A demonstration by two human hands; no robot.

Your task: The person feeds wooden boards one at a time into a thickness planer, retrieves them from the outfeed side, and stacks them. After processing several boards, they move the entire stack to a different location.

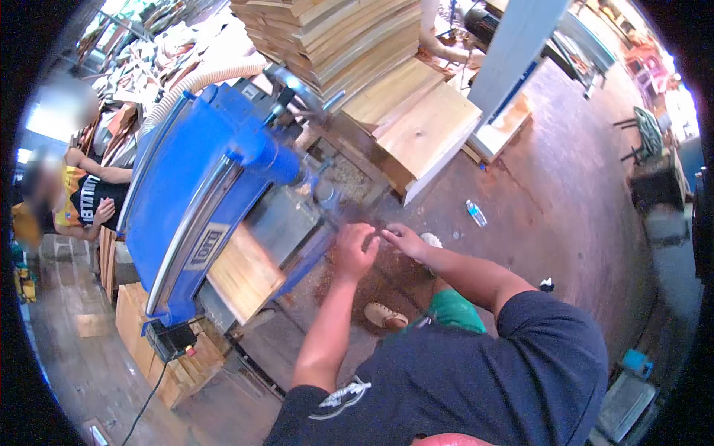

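My left hand (353,251) is raised beside the blue machine (195,186), its thumb apart from its curved fingers and no object visible in it. Close to its right, my right hand (404,239) points inward with fingers pressed together at the tips; whatever they pinch, if anything, is too small to make out. The two hands nearly meet. A wooden board (245,273) lies on the machine's metal bed (286,219), under the blue housing.
Boards are stacked high (335,44) behind the machine, by a wooden bench top (424,123). Another person (82,193) stands at the machine's far left side. Someone's arm (446,48) shows behind the stack. A plastic bottle (476,213) lies on the floor.
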